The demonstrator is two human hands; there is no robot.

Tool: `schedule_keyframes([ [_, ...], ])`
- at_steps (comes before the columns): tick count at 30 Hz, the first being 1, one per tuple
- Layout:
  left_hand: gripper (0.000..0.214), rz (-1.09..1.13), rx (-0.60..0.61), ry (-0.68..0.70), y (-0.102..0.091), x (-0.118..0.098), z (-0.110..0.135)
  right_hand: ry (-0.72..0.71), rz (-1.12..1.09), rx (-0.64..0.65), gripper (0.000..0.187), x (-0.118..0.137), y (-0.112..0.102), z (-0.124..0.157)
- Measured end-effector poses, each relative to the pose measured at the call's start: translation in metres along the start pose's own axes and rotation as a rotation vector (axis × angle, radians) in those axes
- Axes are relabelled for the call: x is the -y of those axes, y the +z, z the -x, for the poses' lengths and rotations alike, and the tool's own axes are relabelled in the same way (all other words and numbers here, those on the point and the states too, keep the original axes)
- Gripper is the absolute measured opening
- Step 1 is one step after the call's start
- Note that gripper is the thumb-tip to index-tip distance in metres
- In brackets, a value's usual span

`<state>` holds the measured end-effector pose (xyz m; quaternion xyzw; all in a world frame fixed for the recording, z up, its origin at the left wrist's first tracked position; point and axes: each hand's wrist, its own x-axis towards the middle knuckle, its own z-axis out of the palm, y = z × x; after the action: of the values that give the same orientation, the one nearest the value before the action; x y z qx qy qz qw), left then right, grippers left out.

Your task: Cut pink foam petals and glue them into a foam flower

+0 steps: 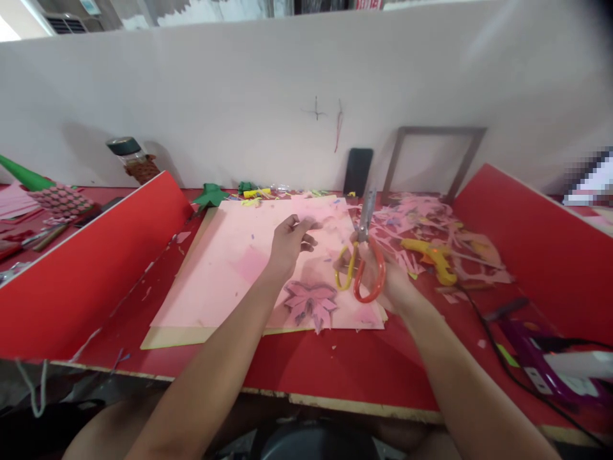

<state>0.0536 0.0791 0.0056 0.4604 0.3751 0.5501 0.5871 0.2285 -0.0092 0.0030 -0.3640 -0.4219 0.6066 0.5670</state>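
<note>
A pair of scissors [368,211] with one yellow and one orange-red handle loop is in my right hand [390,281], blades pointing up and looking closed together. My left hand [288,244] hovers over the pink paper sheets [211,275], fingers loosely bent and apart, with nothing visible in them. Just below my hands, a pink cut-paper flower [311,303] with pointed petals and dark edges lies on the lower right of the sheets. Part of my right hand's grip is hidden behind the scissor handles.
Pink paper scraps [416,217] are heaped at the back right beside a yellow glue gun [433,255] with a cord. A purple device [550,364] lies at the right. A dark phone [358,171] leans on the white wall. Red dividers [96,275] flank the red table.
</note>
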Motion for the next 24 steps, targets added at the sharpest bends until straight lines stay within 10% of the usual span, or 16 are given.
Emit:
schedule_keyframes([
  [7,0.036,0.043,-0.037,-0.002,-0.001,0.001,0.0,0.09,0.487,0.077,0.038,0.0,0.006,0.003],
  [24,0.042,0.151,-0.002,-0.036,0.009,0.004,0.006,0.017,0.678,-0.036,0.036,-0.017,0.004,0.001],
])
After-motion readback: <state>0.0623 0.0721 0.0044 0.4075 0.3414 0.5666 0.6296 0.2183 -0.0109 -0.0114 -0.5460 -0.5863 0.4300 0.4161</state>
